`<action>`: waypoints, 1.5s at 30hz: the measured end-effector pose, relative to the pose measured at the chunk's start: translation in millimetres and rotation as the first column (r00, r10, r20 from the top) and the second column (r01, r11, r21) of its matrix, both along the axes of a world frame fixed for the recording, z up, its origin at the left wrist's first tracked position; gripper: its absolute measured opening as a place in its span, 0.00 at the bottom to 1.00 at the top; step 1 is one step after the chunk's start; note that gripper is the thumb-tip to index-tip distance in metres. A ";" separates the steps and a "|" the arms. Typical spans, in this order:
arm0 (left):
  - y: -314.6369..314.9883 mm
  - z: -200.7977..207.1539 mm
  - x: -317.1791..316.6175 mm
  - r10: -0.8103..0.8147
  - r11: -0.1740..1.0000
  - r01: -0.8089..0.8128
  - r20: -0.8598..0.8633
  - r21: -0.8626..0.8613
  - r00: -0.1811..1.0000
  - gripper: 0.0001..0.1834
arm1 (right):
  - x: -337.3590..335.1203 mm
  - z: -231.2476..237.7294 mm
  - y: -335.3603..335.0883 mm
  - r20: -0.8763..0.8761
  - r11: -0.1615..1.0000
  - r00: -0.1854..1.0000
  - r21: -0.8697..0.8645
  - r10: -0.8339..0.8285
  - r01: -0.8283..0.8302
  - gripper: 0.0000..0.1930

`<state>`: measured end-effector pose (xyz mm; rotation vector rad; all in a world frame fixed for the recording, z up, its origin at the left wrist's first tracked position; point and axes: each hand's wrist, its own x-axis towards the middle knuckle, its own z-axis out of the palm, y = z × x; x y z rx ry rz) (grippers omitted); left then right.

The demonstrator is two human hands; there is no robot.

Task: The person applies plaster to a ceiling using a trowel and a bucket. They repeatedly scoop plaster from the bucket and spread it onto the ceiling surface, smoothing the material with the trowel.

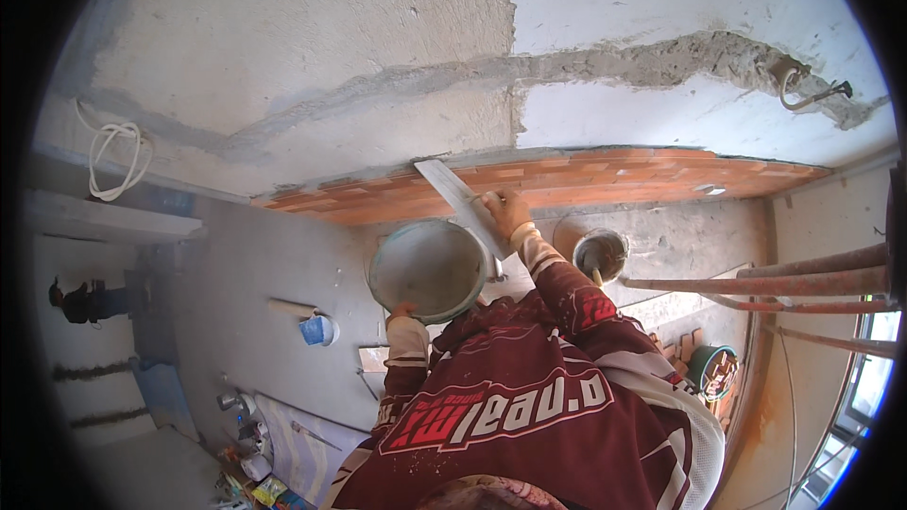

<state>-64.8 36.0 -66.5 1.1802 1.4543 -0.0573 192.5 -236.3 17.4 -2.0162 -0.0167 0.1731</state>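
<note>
My right hand (510, 212) is closed on a plastering trowel (450, 189). Its long, flat metal blade slants up to the left, with the far end close to the top edge of the brick-coloured tiles (576, 176) on the wall. Fingers of my left hand (403, 310) are wrapped over the near rim of a round basin (425, 266), held close to my body. Inside, the basin looks grey. Above the tiles, a rough grey filled channel (425, 78) runs across the pale wall (312, 28).
A dark bucket (605, 253) with a handle sticking out stands right of my right forearm. Red poles (812, 283) reach in from the right. A green bucket (713, 368) sits among loose tiles. A blue-and-white pail (319, 329) and another person (90, 302) are to the left.
</note>
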 end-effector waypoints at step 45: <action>-257.1 104.3 96.8 -0.339 0.859 0.149 0.327 0.489 0.882 0.15 | -35.1 99.5 -251.2 -0.177 0.711 0.819 -0.419 0.546 -0.565 0.19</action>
